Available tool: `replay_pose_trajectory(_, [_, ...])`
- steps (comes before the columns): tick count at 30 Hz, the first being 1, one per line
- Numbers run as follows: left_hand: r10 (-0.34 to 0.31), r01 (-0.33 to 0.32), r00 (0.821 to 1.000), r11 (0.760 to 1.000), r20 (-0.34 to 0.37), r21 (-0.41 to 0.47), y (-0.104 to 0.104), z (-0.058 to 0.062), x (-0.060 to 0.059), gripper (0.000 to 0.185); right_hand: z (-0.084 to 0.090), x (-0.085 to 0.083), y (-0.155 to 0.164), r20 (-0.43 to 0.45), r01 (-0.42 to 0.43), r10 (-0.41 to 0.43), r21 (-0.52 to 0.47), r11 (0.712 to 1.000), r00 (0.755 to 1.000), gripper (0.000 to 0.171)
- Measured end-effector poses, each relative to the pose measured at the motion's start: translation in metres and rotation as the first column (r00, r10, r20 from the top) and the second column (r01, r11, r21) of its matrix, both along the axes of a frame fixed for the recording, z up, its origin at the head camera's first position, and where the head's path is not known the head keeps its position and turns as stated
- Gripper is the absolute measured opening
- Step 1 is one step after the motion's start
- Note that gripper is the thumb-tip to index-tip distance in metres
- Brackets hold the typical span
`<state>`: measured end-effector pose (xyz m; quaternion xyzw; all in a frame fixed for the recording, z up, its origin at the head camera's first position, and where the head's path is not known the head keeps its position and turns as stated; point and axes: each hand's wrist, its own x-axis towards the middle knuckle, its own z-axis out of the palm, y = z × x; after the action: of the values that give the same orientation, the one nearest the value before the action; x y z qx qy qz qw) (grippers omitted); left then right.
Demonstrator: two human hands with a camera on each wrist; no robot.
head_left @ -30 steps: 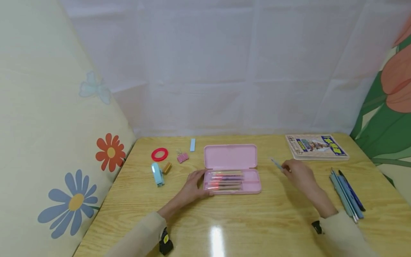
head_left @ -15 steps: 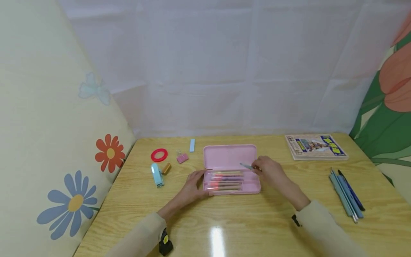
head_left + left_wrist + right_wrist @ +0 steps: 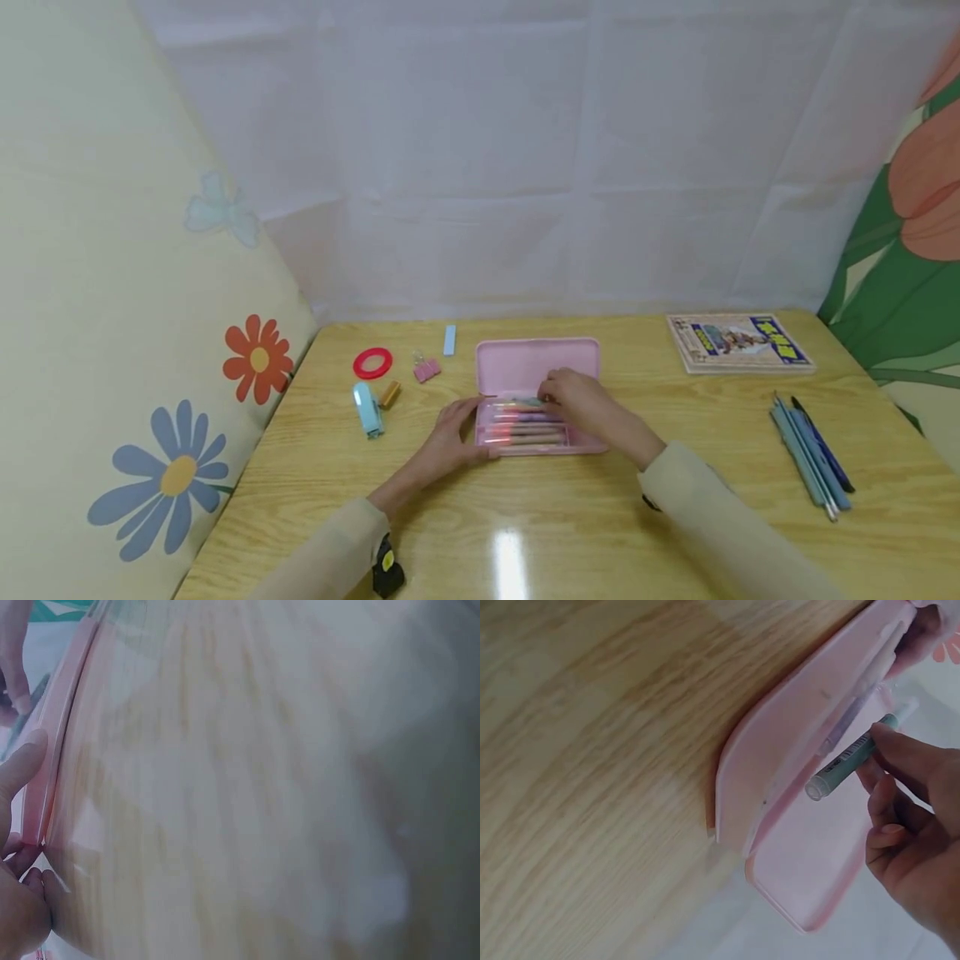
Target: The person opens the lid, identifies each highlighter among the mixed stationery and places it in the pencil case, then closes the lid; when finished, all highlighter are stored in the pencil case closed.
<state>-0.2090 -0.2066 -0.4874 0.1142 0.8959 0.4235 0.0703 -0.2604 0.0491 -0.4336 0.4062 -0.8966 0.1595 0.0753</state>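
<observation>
A pink pencil case (image 3: 537, 367) lies with its lid folded back on the table. Several pens (image 3: 525, 429) lie side by side in its tray. My left hand (image 3: 448, 442) holds the case's left end, thumb along the front wall and fingers round the end. Between thumb and fingers, my right hand (image 3: 581, 404) pinches a green pen with a clear end (image 3: 847, 761), over the back of the tray. In the right wrist view the pen is held above the case, tilted; in the head view the hand covers most of it.
To the right lie several blue and green pens (image 3: 810, 458) and a book (image 3: 738, 343). Left of the case are a light blue stapler (image 3: 367, 408), a small brown block (image 3: 390, 393), a red ring (image 3: 372, 362), a pink binder clip (image 3: 427, 369) and a blue strip (image 3: 449, 340).
My right hand has carried the green pen leftward from beside the case to over the back of its tray. My left hand has stayed at the case's left end.
</observation>
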Motion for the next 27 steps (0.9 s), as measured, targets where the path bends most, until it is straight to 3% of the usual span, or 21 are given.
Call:
replay_pose_trajectory(9, [-0.002,0.002,1.0,1.0,-0.006,0.005,0.001,0.001,0.0,0.087,-0.014,-0.008,-0.009,-0.051,-0.073,0.073,-0.004,0.997,0.996,0.004])
replay_pose_trajectory(16, [0.008,-0.008,1.0,1.0,-0.007,-0.005,0.0,0.001,0.001,0.088,-0.024,-0.012,-0.008,-0.109,-0.092,0.085,-0.056,0.994,0.99,0.006])
replay_pose_trajectory(27, [0.003,-0.004,1.0,1.0,-0.025,-0.018,0.001,0.001,0.001,0.088,-0.028,-0.012,-0.007,-0.122,-0.114,0.1,-0.112,0.987,0.987,0.011])
